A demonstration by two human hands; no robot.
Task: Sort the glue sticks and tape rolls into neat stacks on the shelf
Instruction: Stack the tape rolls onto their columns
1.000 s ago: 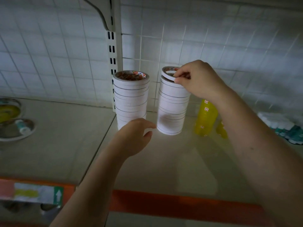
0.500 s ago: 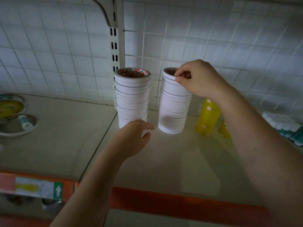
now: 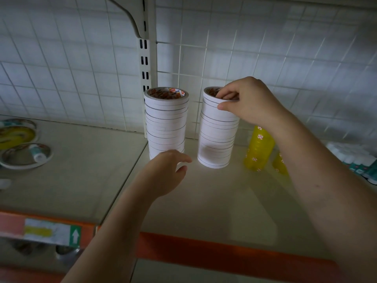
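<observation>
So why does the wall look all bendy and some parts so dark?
Head view: the wide lens curves the tiled wall lines; light falls mostly on the tape stacks, corners go dim; the arms cast soft shadows on the shelf; the glue sticks at the right edge look blurred.

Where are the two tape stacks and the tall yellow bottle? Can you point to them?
Left tape stack [image 3: 166, 123]: head view, middle of its side.
Right tape stack [image 3: 217, 139]: head view, middle of its side.
Tall yellow bottle [image 3: 258, 149]: head view, middle of its body.
</observation>
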